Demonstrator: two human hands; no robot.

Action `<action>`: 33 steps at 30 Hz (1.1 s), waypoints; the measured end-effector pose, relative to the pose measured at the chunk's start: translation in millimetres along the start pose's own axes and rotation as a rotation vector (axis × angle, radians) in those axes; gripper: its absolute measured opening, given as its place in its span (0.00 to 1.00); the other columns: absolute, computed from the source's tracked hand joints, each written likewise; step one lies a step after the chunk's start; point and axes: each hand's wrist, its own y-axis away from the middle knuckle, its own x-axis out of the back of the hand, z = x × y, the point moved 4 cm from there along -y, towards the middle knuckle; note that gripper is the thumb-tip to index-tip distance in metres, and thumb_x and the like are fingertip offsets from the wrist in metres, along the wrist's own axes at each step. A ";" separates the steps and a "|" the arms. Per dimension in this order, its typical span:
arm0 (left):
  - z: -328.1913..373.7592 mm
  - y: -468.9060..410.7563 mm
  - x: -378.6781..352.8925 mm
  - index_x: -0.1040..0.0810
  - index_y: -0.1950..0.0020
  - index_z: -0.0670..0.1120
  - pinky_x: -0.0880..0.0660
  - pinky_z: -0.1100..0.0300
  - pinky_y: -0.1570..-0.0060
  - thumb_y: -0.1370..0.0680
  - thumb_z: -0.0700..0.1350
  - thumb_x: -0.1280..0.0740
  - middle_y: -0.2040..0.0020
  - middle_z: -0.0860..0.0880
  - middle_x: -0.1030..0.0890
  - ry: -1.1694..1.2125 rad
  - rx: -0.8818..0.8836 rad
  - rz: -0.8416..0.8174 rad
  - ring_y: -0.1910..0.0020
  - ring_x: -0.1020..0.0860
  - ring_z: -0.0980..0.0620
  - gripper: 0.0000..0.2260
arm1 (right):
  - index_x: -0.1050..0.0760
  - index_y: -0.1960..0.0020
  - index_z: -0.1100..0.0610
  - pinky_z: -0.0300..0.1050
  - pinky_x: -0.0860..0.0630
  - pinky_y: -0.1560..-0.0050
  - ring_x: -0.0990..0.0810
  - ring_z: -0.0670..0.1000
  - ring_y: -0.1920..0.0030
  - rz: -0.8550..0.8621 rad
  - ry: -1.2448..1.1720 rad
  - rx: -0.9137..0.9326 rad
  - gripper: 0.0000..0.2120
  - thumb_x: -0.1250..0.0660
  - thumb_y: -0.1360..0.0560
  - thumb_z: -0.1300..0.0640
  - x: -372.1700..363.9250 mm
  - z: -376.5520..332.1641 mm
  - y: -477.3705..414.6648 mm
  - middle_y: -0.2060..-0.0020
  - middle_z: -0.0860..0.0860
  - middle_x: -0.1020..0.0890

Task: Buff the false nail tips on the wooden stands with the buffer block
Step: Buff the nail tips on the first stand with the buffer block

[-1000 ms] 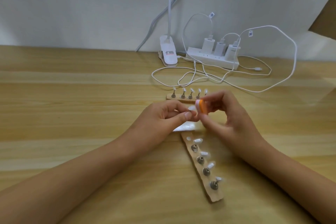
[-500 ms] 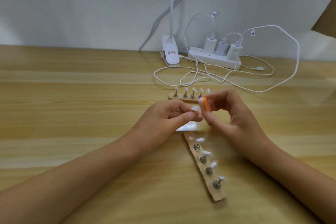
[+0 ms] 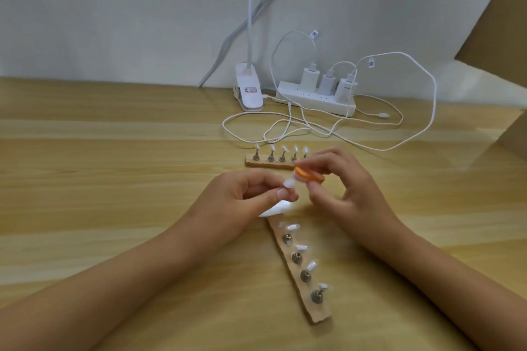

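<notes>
My left hand (image 3: pixel 245 202) pinches a small clear false nail tip (image 3: pixel 289 184) between thumb and fingers. My right hand (image 3: pixel 345 188) grips the orange and white buffer block (image 3: pixel 306 174) and holds its end against that tip. A near wooden stand (image 3: pixel 299 271) runs diagonally below my hands, with several nail tips on metal pegs. A far wooden stand (image 3: pixel 271 162) lies behind my hands with a row of several tips. A white piece (image 3: pixel 278 208) lies under my left hand.
The wooden table (image 3: pixel 114 179) carries a white power strip (image 3: pixel 316 100) with three chargers, loose white cables (image 3: pixel 285 128) and a white lamp clip (image 3: pixel 249 92) at the back wall. A brown cardboard panel (image 3: pixel 502 23) stands at the right.
The buffer block has tipped from upright to lying flatter across the nail tip, sliding a little to the right. My left hand keeps its pinch on the tip.
</notes>
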 end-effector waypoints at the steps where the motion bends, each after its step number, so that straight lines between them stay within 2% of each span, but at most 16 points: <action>1: 0.4 0.9 -0.6 0.17 0.49 0.50 0.24 0.56 0.40 0.24 0.45 0.30 0.52 0.52 0.14 0.002 0.009 0.001 0.46 0.17 0.55 0.05 | 0.19 0.45 0.59 0.36 0.30 0.44 0.23 0.47 0.50 0.012 -0.001 -0.077 0.13 0.30 0.27 0.72 4.3 6.7 -0.8 0.51 0.54 0.21; 4: 4.1 1.7 2.0 0.16 0.52 0.58 0.23 0.55 0.44 0.25 0.49 0.28 0.52 0.60 0.17 -0.143 -0.011 0.041 0.47 0.20 0.56 0.04 | 0.19 0.43 0.59 0.32 0.30 0.46 0.23 0.46 0.50 0.043 -0.031 -0.149 0.14 0.31 0.25 0.71 13.0 12.1 0.4 0.50 0.51 0.21; 7: 6.5 3.3 10.8 0.15 0.54 0.59 0.30 0.62 0.59 0.26 0.49 0.28 0.56 0.58 0.20 -0.292 -0.011 0.080 0.63 0.29 0.60 0.04 | 0.20 0.42 0.56 0.33 0.29 0.45 0.22 0.47 0.48 0.035 -0.042 -0.136 0.14 0.31 0.25 0.69 12.7 12.2 1.4 0.49 0.49 0.21; 10: 7.1 8.2 12.7 0.15 0.57 0.59 0.35 0.67 0.65 0.27 0.47 0.27 0.59 0.58 0.18 -0.300 0.026 0.064 0.68 0.32 0.61 0.05 | 0.20 0.41 0.55 0.38 0.26 0.43 0.22 0.47 0.47 0.037 -0.095 -0.182 0.15 0.31 0.24 0.68 13.5 14.9 1.0 0.48 0.49 0.21; 13: 8.3 9.6 8.3 0.15 0.59 0.58 0.34 0.71 0.65 0.28 0.46 0.25 0.60 0.59 0.18 -0.322 0.026 0.046 0.66 0.29 0.62 0.06 | 0.21 0.40 0.53 0.40 0.26 0.42 0.22 0.46 0.46 0.031 -0.114 -0.196 0.15 0.32 0.24 0.68 14.4 14.6 0.9 0.48 0.47 0.21; 17: 9.2 7.5 6.8 0.15 0.58 0.57 0.33 0.73 0.59 0.28 0.46 0.25 0.56 0.60 0.19 -0.387 -0.005 0.004 0.56 0.24 0.63 0.05 | 0.21 0.41 0.52 0.38 0.26 0.43 0.22 0.46 0.47 0.016 -0.116 -0.197 0.16 0.32 0.24 0.67 13.1 12.4 1.1 0.48 0.47 0.20; 20: 4.3 7.6 8.2 0.15 0.54 0.58 0.35 0.72 0.50 0.28 0.52 0.26 0.52 0.62 0.21 -0.548 0.006 -0.038 0.46 0.28 0.62 0.05 | 0.21 0.42 0.50 0.39 0.26 0.42 0.22 0.46 0.46 0.003 -0.121 -0.201 0.16 0.32 0.24 0.66 12.6 10.8 1.4 0.48 0.48 0.20; 22: 1.7 7.0 9.1 0.16 0.52 0.61 0.37 0.72 0.47 0.28 0.54 0.27 0.50 0.63 0.23 -0.608 0.005 -0.044 0.43 0.31 0.62 0.06 | 0.21 0.42 0.48 0.38 0.26 0.42 0.22 0.46 0.46 -0.004 -0.123 -0.202 0.16 0.31 0.24 0.66 12.0 10.8 1.6 0.48 0.48 0.20; 25: 3.4 1.1 9.5 0.18 0.46 0.61 0.40 0.75 0.46 0.29 0.57 0.27 0.47 0.62 0.25 -0.728 -0.025 0.012 0.43 0.34 0.61 0.11 | 0.21 0.43 0.47 0.38 0.26 0.42 0.21 0.46 0.46 -0.008 -0.129 -0.200 0.16 0.31 0.24 0.65 10.1 11.6 1.2 0.48 0.49 0.20; 27: 6.0 -4.7 10.1 0.20 0.45 0.60 0.38 0.70 0.45 0.30 0.59 0.28 0.47 0.60 0.26 -0.812 -0.039 0.075 0.43 0.34 0.59 0.15 | 0.21 0.43 0.46 0.37 0.26 0.42 0.21 0.47 0.46 -0.011 -0.134 -0.201 0.16 0.31 0.24 0.66 9.1 12.1 1.3 0.48 0.49 0.19; 29: 9.4 -5.8 11.9 0.21 0.48 0.59 0.34 0.66 0.47 0.32 0.61 0.29 0.51 0.61 0.27 -0.826 -0.062 0.121 0.48 0.33 0.60 0.15 | 0.20 0.44 0.46 0.36 0.26 0.43 0.20 0.47 0.45 0.001 -0.192 -0.239 0.16 0.31 0.24 0.65 9.1 14.5 1.9 0.48 0.49 0.18; 32: 10.4 3.6 13.7 0.20 0.54 0.58 0.33 0.68 0.54 0.32 0.62 0.32 0.58 0.60 0.25 -0.736 -0.101 0.121 0.53 0.30 0.62 0.12 | 0.16 0.46 0.49 0.35 0.23 0.46 0.18 0.46 0.47 0.069 -0.471 -0.414 0.09 0.26 0.26 0.56 9.4 19.7 1.6 0.49 0.50 0.15; 33: 9.4 7.8 12.1 0.19 0.55 0.58 0.32 0.68 0.56 0.31 0.62 0.32 0.59 0.60 0.24 -0.704 -0.095 0.099 0.53 0.28 0.61 0.11 | 0.16 0.47 0.50 0.35 0.23 0.47 0.18 0.45 0.49 0.088 -0.588 -0.483 0.10 0.25 0.28 0.53 8.9 22.4 1.6 0.52 0.49 0.15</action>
